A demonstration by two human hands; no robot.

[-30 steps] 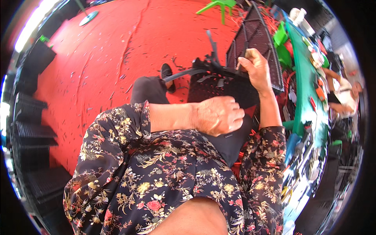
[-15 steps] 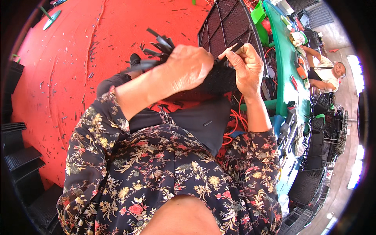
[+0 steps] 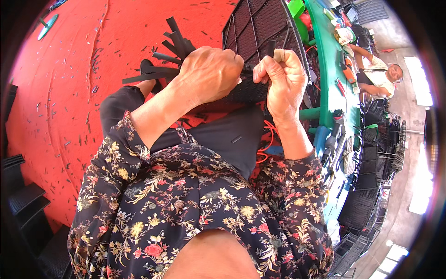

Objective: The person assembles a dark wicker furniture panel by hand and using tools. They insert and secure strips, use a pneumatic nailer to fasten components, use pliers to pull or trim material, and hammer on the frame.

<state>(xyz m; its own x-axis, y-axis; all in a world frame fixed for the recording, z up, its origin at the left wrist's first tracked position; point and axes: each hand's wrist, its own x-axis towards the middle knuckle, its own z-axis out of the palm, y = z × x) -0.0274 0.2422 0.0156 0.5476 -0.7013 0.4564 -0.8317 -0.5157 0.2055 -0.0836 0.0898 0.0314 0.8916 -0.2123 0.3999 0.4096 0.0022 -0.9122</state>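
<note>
My left hand [image 3: 210, 73] is closed in a fist around a bundle of flat black strips [image 3: 175, 43], which fan out beyond it to the left. A short distance to its right, my right hand [image 3: 285, 88] has its fingers curled with the thumb pressed in. A black strip [image 3: 272, 48] sticks up from between those fingers; its lower part is hidden. Just behind both hands leans a dark woven panel [image 3: 258, 25] with thin black bars across it. Whether the right hand's strip touches the panel I cannot tell.
Small black offcuts litter the red floor [image 3: 65, 93]. At right stands a green table [image 3: 329, 88] with tools, and a person [image 3: 378, 76] sits beyond it. Orange hoses [image 3: 267, 144] lie below my right forearm. Dark woven pieces [image 3: 28, 200] stand at left.
My hands have drawn slightly apart. The strip in my right hand has turned from slanting to upright. The whole view has shifted a little, moving the panel and table leftward in the picture.
</note>
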